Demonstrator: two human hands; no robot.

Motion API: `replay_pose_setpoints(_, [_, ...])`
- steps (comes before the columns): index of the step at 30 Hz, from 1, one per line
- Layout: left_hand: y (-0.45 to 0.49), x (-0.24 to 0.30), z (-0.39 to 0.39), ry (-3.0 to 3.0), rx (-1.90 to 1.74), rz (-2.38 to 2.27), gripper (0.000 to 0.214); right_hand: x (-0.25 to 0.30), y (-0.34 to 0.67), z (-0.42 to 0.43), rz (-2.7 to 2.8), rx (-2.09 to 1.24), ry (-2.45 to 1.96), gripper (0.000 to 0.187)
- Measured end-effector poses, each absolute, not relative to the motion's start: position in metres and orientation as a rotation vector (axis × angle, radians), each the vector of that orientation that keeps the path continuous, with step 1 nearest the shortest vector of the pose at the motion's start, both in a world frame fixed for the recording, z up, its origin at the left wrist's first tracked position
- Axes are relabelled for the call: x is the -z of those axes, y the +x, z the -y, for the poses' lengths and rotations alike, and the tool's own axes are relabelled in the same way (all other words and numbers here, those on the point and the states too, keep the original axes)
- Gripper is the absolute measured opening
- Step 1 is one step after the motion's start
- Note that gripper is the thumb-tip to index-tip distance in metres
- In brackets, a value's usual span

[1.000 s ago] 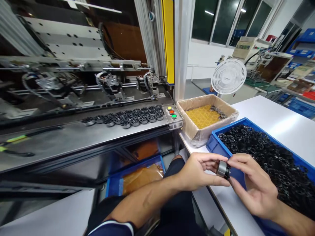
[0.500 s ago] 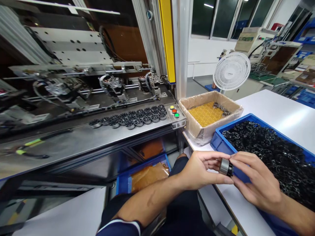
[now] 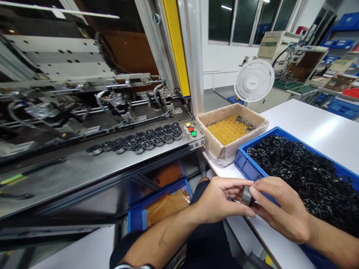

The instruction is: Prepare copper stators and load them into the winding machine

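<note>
A small round part, a grey metal ring [image 3: 246,195] with a black insert at its right side, is held between both hands in front of the blue bin. My left hand [image 3: 215,200] pinches the ring between thumb and fingers. From the right, the fingers of my right hand [image 3: 284,209] are closed on the same part and cover most of the black side. Under and beside my right hand, a blue bin [image 3: 241,164] is heaped with loose black spoked plastic pieces [image 3: 311,172].
Rows of similar black-and-grey parts [image 3: 144,140] stand on the machine's metal ledge, beside a button box [image 3: 193,136]. A plastic-lined carton [image 3: 218,149] with yellow contents and several parts borders the bin. Behind it stands a white fan [image 3: 254,80]. Pliers [image 3: 17,178] lie far left.
The view has swung slightly right. My right fingers have closed further over the part, so less of its black side shows. Both hands still hold it.
</note>
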State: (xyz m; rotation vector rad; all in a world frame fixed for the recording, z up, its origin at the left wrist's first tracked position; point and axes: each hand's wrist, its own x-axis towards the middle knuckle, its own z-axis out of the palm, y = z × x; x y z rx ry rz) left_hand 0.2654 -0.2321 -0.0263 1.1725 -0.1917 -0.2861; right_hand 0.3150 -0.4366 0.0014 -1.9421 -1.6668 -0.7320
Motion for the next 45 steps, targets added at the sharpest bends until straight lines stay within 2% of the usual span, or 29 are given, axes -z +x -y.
replay_pose_setpoints(2, [0.259, 0.023, 0.231, 1.243, 0.261, 0.252, 0.074, -0.002, 0.310, 0.433, 1.646, 0.727, -1.916, 0.039])
replay_pose_setpoints(6, [0.250, 0.014, 0.225, 1.489, 0.131, 0.452, 0.050, -0.009, 0.333, 0.437, 1.523, 0.735, -1.905, 0.038])
replay_pose_setpoints(8, [0.253, 0.017, 0.218, 1.601, 0.053, 0.469, 0.044, -0.009, 0.365, 0.452, 1.260, 0.755, -2.042, 0.039])
replay_pose_setpoints(10, [0.262, 0.025, 0.211, 1.620, -0.008, 0.368, 0.040, 0.000, 0.403, 0.474, 0.909, 0.772, -2.316, 0.032])
replay_pose_setpoints(13, [0.277, 0.039, 0.204, 1.489, 0.009, 0.175, 0.041, 0.027, 0.445, 0.498, 0.846, 0.565, -2.621, 0.020])
replay_pose_setpoints(17, [0.280, 0.042, 0.208, 1.402, -0.002, 0.159, 0.048, 0.060, 0.455, 0.501, 1.032, 0.335, -2.758, 0.026])
replay_pose_setpoints(21, [0.267, 0.028, 0.216, 1.691, -0.224, 0.380, 0.041, 0.065, 0.449, 0.501, 1.099, 0.298, -2.854, 0.027])
replay_pose_setpoints(24, [0.265, 0.020, 0.216, 1.773, -0.369, 0.501, 0.046, 0.059, 0.454, 0.507, 1.135, 0.332, -2.866, 0.021])
replay_pose_setpoints(29, [0.270, 0.014, 0.208, 1.754, -0.321, 0.507, 0.044, 0.039, 0.449, 0.501, 1.095, 0.511, -2.832, 0.019])
replay_pose_setpoints(33, [0.272, 0.017, 0.212, 1.517, -0.085, 0.412, 0.048, 0.004, 0.391, 0.466, 1.193, 0.692, -2.338, 0.011])
replay_pose_setpoints(38, [0.276, 0.025, 0.231, 1.098, 0.184, 0.278, 0.063, -0.014, 0.321, 0.433, 1.317, 0.530, -1.933, 0.030])
replay_pose_setpoints(45, [0.277, 0.026, 0.246, 1.098, 0.105, 0.252, 0.061, -0.011, 0.318, 0.434, 1.361, 0.556, -1.889, 0.037])
